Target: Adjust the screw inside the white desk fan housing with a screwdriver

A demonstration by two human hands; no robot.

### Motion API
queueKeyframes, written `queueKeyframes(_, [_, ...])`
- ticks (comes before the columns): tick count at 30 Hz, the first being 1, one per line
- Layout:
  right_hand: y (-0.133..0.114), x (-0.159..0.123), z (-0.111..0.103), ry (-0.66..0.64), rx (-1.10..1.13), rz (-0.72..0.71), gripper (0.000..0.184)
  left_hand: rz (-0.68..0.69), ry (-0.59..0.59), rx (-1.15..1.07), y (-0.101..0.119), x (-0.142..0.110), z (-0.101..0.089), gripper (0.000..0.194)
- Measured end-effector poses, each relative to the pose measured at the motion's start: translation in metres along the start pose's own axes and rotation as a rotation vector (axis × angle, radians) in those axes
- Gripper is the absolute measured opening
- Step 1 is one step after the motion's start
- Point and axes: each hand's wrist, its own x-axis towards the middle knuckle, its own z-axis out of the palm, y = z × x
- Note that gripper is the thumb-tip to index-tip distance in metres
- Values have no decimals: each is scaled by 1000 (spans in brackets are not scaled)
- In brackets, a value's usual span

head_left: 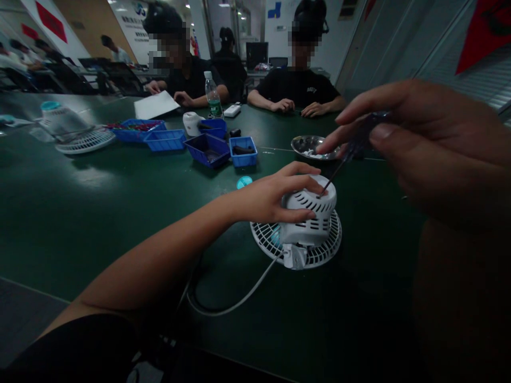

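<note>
Behind a long green table (99, 213), a dim workroom holds seated people, two of them facing across it. Face down near the front edge lies a small white fan (307, 226), its round cage (337, 234) against the tabletop and its motor housing uppermost; a similar fan (64, 122) sits well apart at the far left. My right hand (423, 146) is closed around a screwdriver's handle, while my left hand (279, 194) grips the housing, thumb on its side and fingers over the top. Blue bins (165, 139) and a metal bowl (294, 146) of small white pieces stand beyond. Housing, cage and white cord (239, 306) look joined, so most of the body seems together. What remains appears to be screw work: the screwdriver (339, 167) points down to a small dark spot (318, 197) on the housing, though whether a screw is going in or out, or how many are left, I cannot tell.
</note>
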Motion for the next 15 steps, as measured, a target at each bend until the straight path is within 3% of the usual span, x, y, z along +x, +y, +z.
queueKeyframes(3, [1, -2, -6, -61, -46, 25, 24, -5, -1, -2, -1, 0, 0, 47])
queueKeyframes(15, [-17, -1, -5, 41, -338, 58, 9, 0, 2, 17, -3, 0, 2, 47])
